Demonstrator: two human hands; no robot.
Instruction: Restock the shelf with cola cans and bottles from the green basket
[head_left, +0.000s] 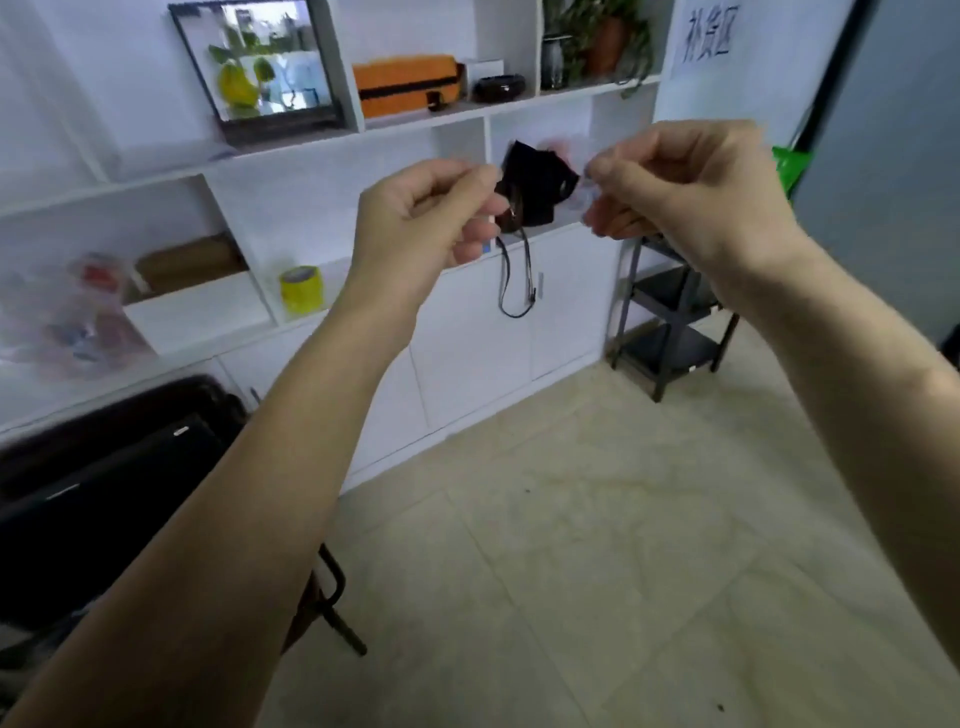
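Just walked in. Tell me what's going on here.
A person stands facing a white wall shelf, both hands raised. The left hand and right hand have curled fingers; whether they pinch anything is too blurred to tell. No cola can or bottle is in hand. Something green shows at the right edge beside a dark rack.

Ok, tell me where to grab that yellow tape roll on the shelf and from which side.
Judging by its pose, grip the yellow tape roll across its curved outer wall, coming straight in from the open front of its white shelf compartment. It stands upright with its round opening facing up, so thumb and fingers could close on opposite sides; a divider stands close on its left.
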